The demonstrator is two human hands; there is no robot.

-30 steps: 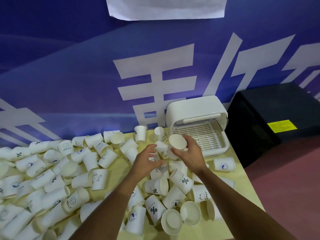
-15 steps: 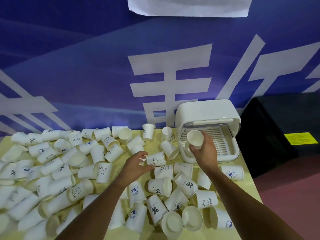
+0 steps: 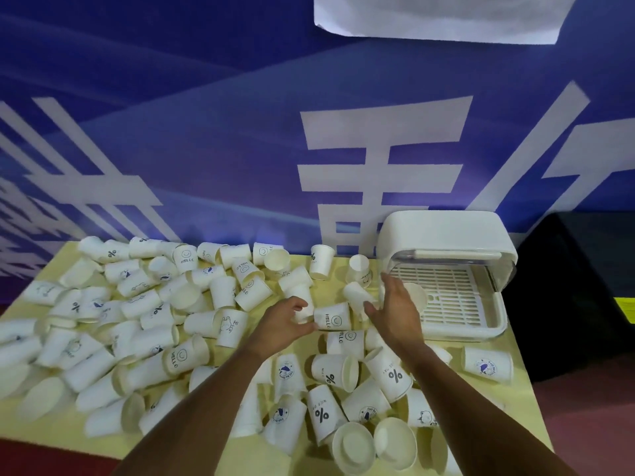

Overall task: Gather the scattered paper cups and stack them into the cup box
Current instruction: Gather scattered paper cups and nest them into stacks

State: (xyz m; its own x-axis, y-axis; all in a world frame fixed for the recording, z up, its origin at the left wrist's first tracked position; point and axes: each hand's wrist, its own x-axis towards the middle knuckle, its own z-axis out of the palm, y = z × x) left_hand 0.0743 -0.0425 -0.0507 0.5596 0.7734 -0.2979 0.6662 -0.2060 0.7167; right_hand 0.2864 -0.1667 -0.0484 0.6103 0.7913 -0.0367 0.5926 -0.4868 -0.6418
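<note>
Hands first: the left hand (image 3: 281,326) has its fingers curled round the end of a HELLO cup (image 3: 332,319) lying on its side at table centre. The right hand (image 3: 400,312) is wide open with fingers spread and holds nothing, right at the front-left corner of the box.

Now the big picture. The yellow table (image 3: 240,451) is buried in paper, folks. The scattered paper cups (image 3: 144,338) sprawl from 9 o'clock across 12 and down to 5 o'clock, dozens of them, most tipped over, a few upright along the back edge.

Over at 2 o'clock sits the white cup box (image 3: 443,231), lid up, its slotted tray (image 3: 457,304) almost bare. One lone cup (image 3: 418,297) shows inside, at the tray's 9 o'clock edge, partly hidden behind the right hand. Whether it stands or lies, I can't tell.

My read: very early going. One cup looks delivered, a second is in hand, no stack has formed, and nearly the whole heap is left to gather.
</note>
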